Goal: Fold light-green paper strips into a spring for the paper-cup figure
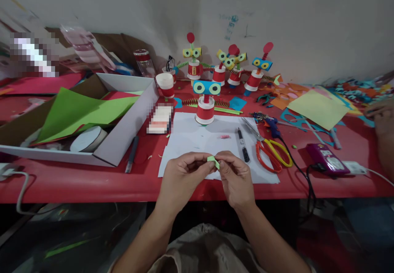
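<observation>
Between my two hands is a small folded strip of light green paper [213, 160], pinched by the fingertips. My left hand [184, 178] grips its left end and my right hand [236, 178] its right end. Both are held just above the front of the white paper sheets [184, 141]. Beyond them stands a paper-cup figure [205, 109] with a blue eye band, coiled paper arms and blue paper hands. A small pink coiled paper strip [225, 136] lies on the sheets, near a black pen [243, 145].
Scissors [269, 154] with red and yellow handles and a blue glue gun [273, 127] lie right. A white box [123, 135] holds coloured paper at left. Several cup figures [219, 75] line the wall. A purple device [328, 159] and another person's arm [384, 137] are far right.
</observation>
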Demonstrator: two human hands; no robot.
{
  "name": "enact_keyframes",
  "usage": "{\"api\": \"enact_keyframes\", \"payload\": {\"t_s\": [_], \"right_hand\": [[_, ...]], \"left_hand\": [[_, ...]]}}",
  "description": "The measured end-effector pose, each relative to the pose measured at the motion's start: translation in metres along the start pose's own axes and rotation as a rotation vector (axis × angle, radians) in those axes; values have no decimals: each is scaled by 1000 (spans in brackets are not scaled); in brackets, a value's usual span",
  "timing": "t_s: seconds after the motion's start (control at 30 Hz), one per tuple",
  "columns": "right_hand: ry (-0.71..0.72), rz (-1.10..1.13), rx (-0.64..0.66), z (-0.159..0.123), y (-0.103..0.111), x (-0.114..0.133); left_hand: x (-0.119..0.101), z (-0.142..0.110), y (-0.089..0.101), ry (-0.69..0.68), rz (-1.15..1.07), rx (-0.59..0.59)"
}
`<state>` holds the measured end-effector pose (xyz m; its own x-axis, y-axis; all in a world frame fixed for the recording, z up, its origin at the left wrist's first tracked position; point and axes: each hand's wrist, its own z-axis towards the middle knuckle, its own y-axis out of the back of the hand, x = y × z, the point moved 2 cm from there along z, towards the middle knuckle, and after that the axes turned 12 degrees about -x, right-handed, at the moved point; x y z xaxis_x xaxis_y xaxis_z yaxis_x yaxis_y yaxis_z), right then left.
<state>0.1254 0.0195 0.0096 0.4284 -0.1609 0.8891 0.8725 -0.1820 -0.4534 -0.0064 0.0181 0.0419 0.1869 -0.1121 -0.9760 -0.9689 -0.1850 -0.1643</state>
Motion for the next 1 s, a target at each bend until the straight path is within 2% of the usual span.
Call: {"api": "enact_keyframes", "payload": {"t_s": [0.23, 0.43, 0.73, 0.87, 1.0], "right_hand": [[-58, 41, -36, -2, -3, -2], [-35, 45, -31, -4, -2, -6], [195, -104, -14, -6, 0, -1], [269, -132, -27, -7, -2, 2], [334, -187, -48, -9, -5, 7]], "left_hand": [[1, -1, 3, 17, -3, 24], [-2, -3, 3, -62, 95, -10], [-10, -10, -3, -309, 279, -96], [-11, -12, -4, -391, 283, -77], [-13, -15, -4, -404, 237, -32]]}}
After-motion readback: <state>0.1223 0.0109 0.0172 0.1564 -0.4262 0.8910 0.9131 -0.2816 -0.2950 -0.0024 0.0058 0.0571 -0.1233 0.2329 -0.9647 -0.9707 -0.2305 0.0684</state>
